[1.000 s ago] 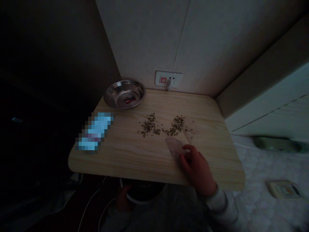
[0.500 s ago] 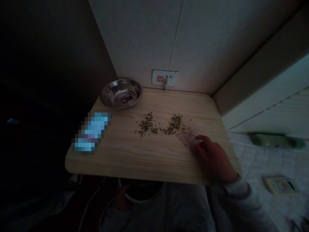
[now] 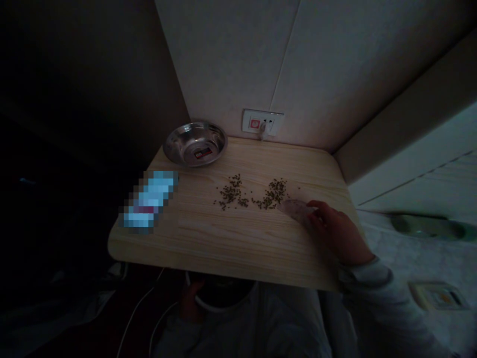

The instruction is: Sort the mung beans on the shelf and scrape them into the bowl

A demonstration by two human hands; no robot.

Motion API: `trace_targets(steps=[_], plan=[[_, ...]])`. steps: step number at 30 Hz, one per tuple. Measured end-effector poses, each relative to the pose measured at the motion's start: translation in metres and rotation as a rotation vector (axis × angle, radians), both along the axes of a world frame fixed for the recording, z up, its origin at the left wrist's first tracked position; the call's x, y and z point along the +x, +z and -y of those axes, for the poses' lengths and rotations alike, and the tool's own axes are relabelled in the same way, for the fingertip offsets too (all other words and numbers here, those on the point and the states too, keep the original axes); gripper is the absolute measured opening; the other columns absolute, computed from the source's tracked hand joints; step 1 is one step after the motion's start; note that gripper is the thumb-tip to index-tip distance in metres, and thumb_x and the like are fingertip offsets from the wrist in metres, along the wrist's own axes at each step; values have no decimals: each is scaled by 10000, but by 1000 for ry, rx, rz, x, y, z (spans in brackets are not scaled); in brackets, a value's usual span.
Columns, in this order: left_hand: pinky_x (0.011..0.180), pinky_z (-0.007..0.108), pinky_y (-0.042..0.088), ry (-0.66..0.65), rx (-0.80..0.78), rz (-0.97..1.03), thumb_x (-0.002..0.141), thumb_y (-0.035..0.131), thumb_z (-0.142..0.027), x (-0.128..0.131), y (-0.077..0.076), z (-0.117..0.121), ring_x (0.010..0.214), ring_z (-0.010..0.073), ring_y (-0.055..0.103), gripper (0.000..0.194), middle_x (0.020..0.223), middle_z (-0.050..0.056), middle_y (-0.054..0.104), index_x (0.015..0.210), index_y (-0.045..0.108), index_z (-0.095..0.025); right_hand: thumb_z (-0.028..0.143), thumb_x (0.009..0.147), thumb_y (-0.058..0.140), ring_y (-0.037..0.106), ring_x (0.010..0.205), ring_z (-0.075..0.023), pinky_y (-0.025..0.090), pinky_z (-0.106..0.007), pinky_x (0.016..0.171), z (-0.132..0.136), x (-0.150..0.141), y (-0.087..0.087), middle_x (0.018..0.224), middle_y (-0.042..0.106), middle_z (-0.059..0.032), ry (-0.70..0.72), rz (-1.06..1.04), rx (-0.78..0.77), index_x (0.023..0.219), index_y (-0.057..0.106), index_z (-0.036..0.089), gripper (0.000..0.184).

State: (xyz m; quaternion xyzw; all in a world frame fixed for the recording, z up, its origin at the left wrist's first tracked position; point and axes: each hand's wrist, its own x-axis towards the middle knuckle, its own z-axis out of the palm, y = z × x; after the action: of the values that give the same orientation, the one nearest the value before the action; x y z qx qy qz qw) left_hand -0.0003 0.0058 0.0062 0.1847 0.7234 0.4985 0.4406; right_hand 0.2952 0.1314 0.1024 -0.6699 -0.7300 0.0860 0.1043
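**At the table's right side, a right hand (image 3: 337,231) pinches a clear plastic sheet (image 3: 295,208) beside scattered seeds**

Over the right part of the wood-grain tabletop (image 3: 223,243), the right hand has its thumb and fingers closed on the thin plastic sheet. The sheet's far end lies just beside the lower right edge of a loose cluster of small dark seeds (image 3: 275,191). A second seed cluster (image 3: 231,191) lies to the left of it, with a few single seeds between the two.

Below the table's near edge, the left hand (image 3: 193,301) holds a dark, pale-rimmed container (image 3: 223,298) by its left side, thumb at the rim; the gloom makes it hard to say what sort of vessel it is.

Further out, a phone-like device (image 3: 149,201), its screen pixelated, lies at the table's left edge. Behind it, in the back left corner, stands a stainless steel basin (image 3: 186,159) with a red and black label (image 3: 203,153) inside. A wall socket (image 3: 246,121) with a plug (image 3: 263,130) in it sits just above the table's back edge. To the right, a green object (image 3: 425,225) and a small box (image 3: 441,297) rest on a pale quilted cover (image 3: 391,261).
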Motion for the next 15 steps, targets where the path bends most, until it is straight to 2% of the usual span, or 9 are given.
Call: trace_targets(steps=[8,15], plan=[[851,418,388,12,27,70,432,622,-152,5,8,-5,972,314,519,115,654,43,647,492,582,-242,291,799,357,582,640,-180,399,-282,566,-7,4,0,750,636,-53,41,22,12,1019,477,174,276],[853,400,388,51,29,100,455,622,-150,5,13,-8,942,302,535,84,699,59,656,478,592,-225,273,795,353,580,610,-172,394,-276,546,-16,5,2,732,637,-43,62,4,1,1007,475,182,261]])
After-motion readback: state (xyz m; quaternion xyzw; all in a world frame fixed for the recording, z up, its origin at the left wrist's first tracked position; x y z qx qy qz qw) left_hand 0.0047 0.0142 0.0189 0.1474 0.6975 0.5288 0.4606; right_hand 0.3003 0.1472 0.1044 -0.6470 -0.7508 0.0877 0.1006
